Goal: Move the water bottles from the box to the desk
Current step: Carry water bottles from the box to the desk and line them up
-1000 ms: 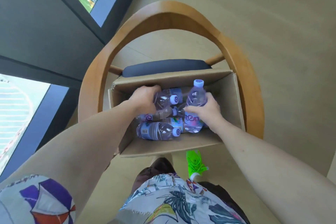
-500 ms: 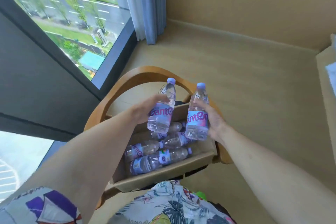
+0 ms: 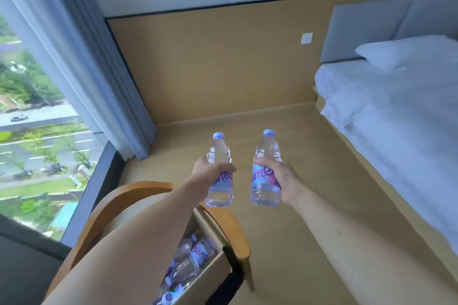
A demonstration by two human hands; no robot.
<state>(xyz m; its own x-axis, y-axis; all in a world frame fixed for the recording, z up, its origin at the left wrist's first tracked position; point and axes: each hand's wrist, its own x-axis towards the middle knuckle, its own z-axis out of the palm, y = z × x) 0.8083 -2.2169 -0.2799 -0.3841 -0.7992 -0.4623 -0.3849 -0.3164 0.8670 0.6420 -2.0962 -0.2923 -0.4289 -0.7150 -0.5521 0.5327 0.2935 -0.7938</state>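
My left hand (image 3: 208, 172) grips a clear water bottle (image 3: 220, 190) with a pink and blue label and a pale blue cap, held upright in the air. My right hand (image 3: 281, 182) grips a second such bottle (image 3: 264, 192), also upright, a little to the right of the first. Below and behind them the cardboard box (image 3: 210, 272) sits on a wooden chair, and several more bottles (image 3: 195, 255) lie inside it. My left forearm hides much of the box. No desk is in view.
The wooden chair (image 3: 238, 228) with its curved back stands at the lower middle. A bed (image 3: 396, 111) with white sheets and a pillow fills the right side. A window and blue curtain (image 3: 81, 69) take the left. Tan floor (image 3: 297, 218) lies ahead, ending at a wall.
Both hands have lifted their bottles clear of the box and higher. The view has swung up and to the right, so the bed and wall now show.
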